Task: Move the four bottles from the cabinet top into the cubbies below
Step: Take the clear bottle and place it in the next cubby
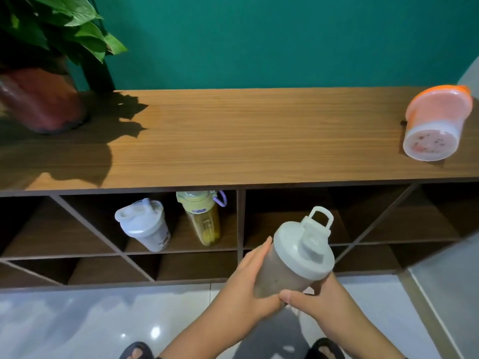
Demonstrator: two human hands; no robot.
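I hold a grey shaker bottle [293, 257] with a white flip lid in both hands, in front of the cubbies right of the centre divider. My left hand [243, 286] wraps its left side; my right hand [318, 299] grips its base. A white shaker bottle [145, 224] and a yellow bottle [203, 218] with a purple loop stand in a cubby left of the divider. A pink bottle [432, 123] with an orange lid stands at the far right of the wooden cabinet top [246, 136].
A potted plant [41, 73] in a red-brown pot stands at the cabinet top's left end against a green wall. Diagonal dividers [90, 229] split the cubbies. Glossy pale floor tiles [77, 320] lie below; my sandalled feet show at the bottom edge.
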